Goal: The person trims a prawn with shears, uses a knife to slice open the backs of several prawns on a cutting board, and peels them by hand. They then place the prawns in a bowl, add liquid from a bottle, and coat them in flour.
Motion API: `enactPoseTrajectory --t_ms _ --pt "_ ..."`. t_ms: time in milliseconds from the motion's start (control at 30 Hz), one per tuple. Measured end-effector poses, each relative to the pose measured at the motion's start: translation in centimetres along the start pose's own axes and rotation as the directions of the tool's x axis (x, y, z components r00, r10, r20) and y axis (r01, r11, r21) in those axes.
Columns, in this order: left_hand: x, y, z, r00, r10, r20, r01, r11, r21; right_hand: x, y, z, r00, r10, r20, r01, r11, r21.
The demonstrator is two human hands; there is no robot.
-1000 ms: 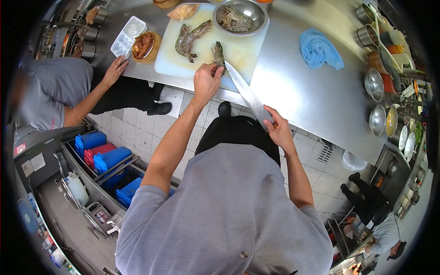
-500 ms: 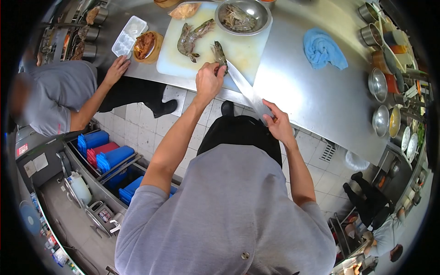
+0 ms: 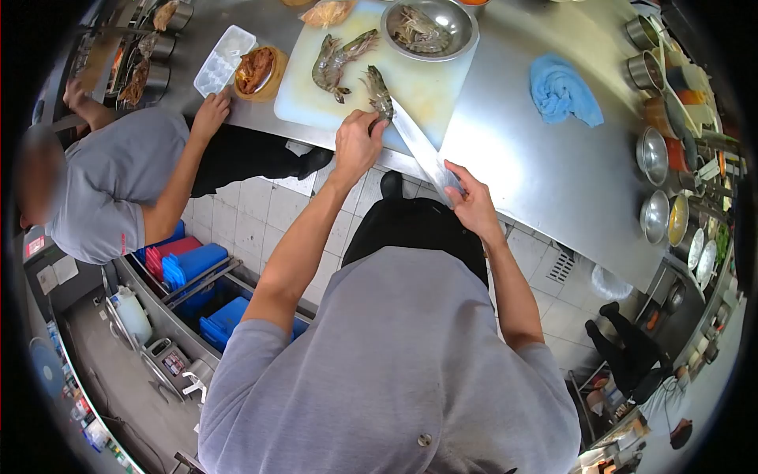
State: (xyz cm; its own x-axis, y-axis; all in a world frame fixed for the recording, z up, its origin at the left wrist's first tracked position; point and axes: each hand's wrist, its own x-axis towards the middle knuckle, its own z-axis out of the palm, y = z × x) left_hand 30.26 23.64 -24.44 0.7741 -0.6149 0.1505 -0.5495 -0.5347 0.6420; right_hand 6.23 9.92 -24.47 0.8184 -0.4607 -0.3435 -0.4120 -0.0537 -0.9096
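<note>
Prawn [image 3: 380,91] lies near the front edge of the white cutting board [image 3: 430,83], its near end pinched between the thumb and fingers of the left hand [image 3: 358,144], its far end pointing away from the person. Holding it by one end likely steadies it on the board while leaving most of the body uncovered. Just to its right is the blade of a long knife [image 3: 417,142], aimed away from the person and slanting up to the prawn's side; whether the edge touches the shell is too fine to tell. Clamped around the knife's near end are the fingers of the right hand [image 3: 471,193], just off the front of the surface [image 3: 513,158], an angle that probably keeps the blade beside the prawn. Farther back, two loose prawns [image 3: 335,59] rest on the board, and a metal bowl [image 3: 467,41] holding more prawns [image 3: 422,31] sits over its back right part, presumably within easy reach. Left of the board stand a round container [image 3: 278,73] of reddish-brown food and a white tray [image 3: 223,62], with a co-worker's hand [image 3: 212,114] near both. Well to the right lies a crumpled blue cloth [image 3: 562,88], apart from the blade.
</note>
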Motion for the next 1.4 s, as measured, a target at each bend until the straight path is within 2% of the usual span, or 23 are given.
enactPoseTrajectory --t_ms 133,233,433,667,800,933,1033,1067,1133,1300,1400 --pt "0.3 -0.2 0.2 0.999 -0.034 0.006 0.034 0.999 -0.003 -1.4 1.1 -0.6 0.999 0.000 0.040 -0.002 0.999 0.041" --pt "0.4 -0.3 0.4 0.999 -0.051 -0.005 0.051 0.998 -0.037 -0.6 0.3 0.0 0.997 0.057 0.053 -0.058 0.998 0.008" --pt "0.5 -0.4 0.2 0.996 -0.078 -0.043 0.075 0.995 -0.064 -0.6 0.5 0.5 1.000 -0.018 0.019 0.017 0.997 0.074" --pt "-0.6 -1.4 -0.2 0.995 -0.077 -0.069 0.072 0.995 -0.072 0.0 0.2 1.2 0.998 0.039 0.047 -0.039 0.999 0.002" --pt "0.0 -1.4 0.0 0.992 -0.097 -0.079 0.090 0.991 -0.094 -0.6 0.2 0.8 0.998 0.022 0.064 -0.020 0.999 -0.034" --pt "0.6 -1.3 0.1 0.985 -0.150 -0.091 0.138 0.983 -0.122 0.3 0.3 2.0 0.998 0.004 0.062 -0.002 1.000 -0.027" --pt "0.1 -1.5 -0.6 0.984 -0.154 -0.086 0.143 0.982 -0.121 0.1 -0.7 1.7 0.999 0.017 0.026 -0.017 1.000 -0.001" --pt "-0.5 -2.2 -0.6 0.992 -0.105 -0.077 0.097 0.990 -0.102 0.4 -0.7 1.7 0.999 0.028 0.035 -0.027 1.000 -0.015" --pt "-0.3 -1.8 -0.8 0.991 -0.121 -0.065 0.114 0.989 -0.098 0.3 -0.2 2.5 0.996 0.067 0.055 -0.066 0.997 -0.029" --pt "-0.2 -2.3 -0.5 0.991 -0.109 -0.082 0.100 0.989 -0.104 -1.0 0.1 2.4 0.999 -0.010 0.046 0.010 1.000 -0.003" --pt "-0.5 -2.4 -0.3 0.990 -0.118 -0.074 0.111 0.989 -0.094 -0.8 -0.8 2.2 0.987 0.126 0.100 -0.116 0.988 -0.102"
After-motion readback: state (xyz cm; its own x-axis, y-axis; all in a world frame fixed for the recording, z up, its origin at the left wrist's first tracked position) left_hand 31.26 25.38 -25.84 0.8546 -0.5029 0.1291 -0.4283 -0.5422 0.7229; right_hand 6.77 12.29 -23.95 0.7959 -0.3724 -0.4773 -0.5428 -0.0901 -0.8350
